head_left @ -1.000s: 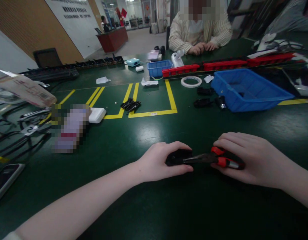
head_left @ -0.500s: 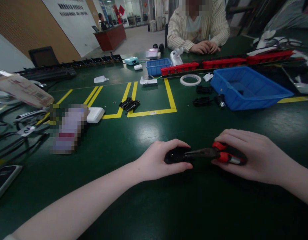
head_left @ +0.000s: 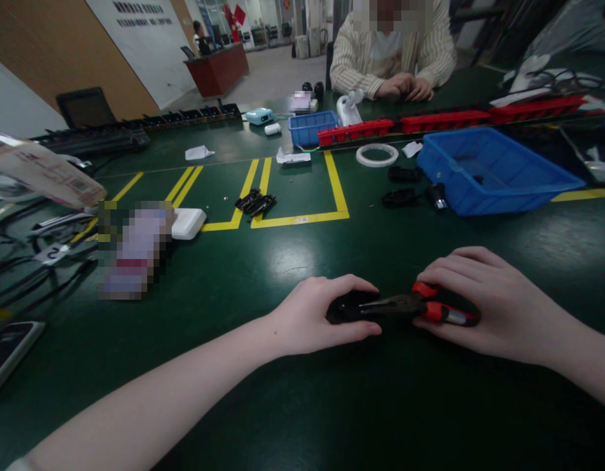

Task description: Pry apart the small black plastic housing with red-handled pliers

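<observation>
Low over the green table, my left hand (head_left: 319, 314) grips a small black plastic part (head_left: 342, 310) between thumb and fingers. My right hand (head_left: 493, 307) is closed around the red handles of long-nose pliers (head_left: 395, 303). The pliers' jaws point left and reach onto the black part; whether they pinch anything there I cannot tell. Past my hands, a pile of small black pieces (head_left: 256, 203) lies across the yellow tape lines. Two similar black parts (head_left: 399, 197) rest left of a blue bin (head_left: 508, 190).
A roll of white tape (head_left: 377, 155) and a smaller blue bin (head_left: 312, 127) stand farther back, near red strips (head_left: 444, 122). A phone (head_left: 138, 252) and a white case (head_left: 188, 224) lie at left beside black cables (head_left: 42, 261). A person (head_left: 393, 59) sits opposite, hands together.
The pliers' tips have shifted slightly left over the black part, and my right hand has moved a little left with them. Both hands keep their hold.
</observation>
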A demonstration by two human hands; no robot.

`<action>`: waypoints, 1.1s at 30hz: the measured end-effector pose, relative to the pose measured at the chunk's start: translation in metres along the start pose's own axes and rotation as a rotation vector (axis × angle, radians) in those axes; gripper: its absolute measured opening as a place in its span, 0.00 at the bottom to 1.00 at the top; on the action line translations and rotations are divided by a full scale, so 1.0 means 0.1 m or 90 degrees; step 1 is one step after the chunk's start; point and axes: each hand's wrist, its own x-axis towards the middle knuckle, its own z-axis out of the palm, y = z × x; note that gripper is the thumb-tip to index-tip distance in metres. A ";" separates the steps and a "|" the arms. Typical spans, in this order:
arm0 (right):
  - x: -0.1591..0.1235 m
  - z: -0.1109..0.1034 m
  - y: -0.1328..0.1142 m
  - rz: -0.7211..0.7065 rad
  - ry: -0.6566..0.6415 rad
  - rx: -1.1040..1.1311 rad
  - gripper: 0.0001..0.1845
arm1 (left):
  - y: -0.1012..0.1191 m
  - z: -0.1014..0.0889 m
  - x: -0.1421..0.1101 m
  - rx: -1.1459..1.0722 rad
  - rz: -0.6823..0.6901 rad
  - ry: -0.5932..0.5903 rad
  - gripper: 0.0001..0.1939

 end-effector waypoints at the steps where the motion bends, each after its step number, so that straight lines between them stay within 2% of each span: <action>1: 0.00 0.00 0.00 -0.007 0.002 -0.010 0.14 | 0.00 0.00 0.00 0.002 0.000 0.000 0.20; 6: -0.01 0.00 -0.01 -0.030 0.012 -0.046 0.15 | 0.00 0.00 0.01 0.006 0.004 -0.002 0.20; 10: -0.03 -0.01 0.01 -0.016 0.021 -0.052 0.15 | 0.00 -0.01 0.01 0.002 0.003 -0.003 0.21; 24: -0.03 -0.03 0.02 -0.007 0.020 -0.013 0.18 | -0.01 0.00 0.01 0.007 0.015 -0.003 0.21; 33: -0.04 -0.03 -0.01 -0.008 -0.008 -0.004 0.15 | -0.02 0.00 0.00 0.022 0.013 -0.002 0.21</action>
